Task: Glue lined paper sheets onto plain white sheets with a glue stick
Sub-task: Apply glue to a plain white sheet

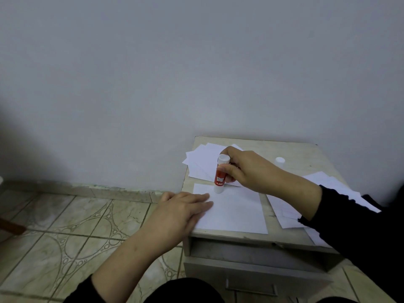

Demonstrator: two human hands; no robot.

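Left hand (185,206) lying flat, fingers straight, pressing the near white rectangular paper sheet (236,213) onto the pale wooden surface (290,154). Right hand (251,169) gripping the upright red-and-white glue stick (220,176), tip touching that sheet. Loose white sheets (203,162) lying beyond.

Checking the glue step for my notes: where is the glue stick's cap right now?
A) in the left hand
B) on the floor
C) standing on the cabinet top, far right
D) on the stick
C: the cap stands alone on the cabinet top, beyond the right hand gripping the glue stick.
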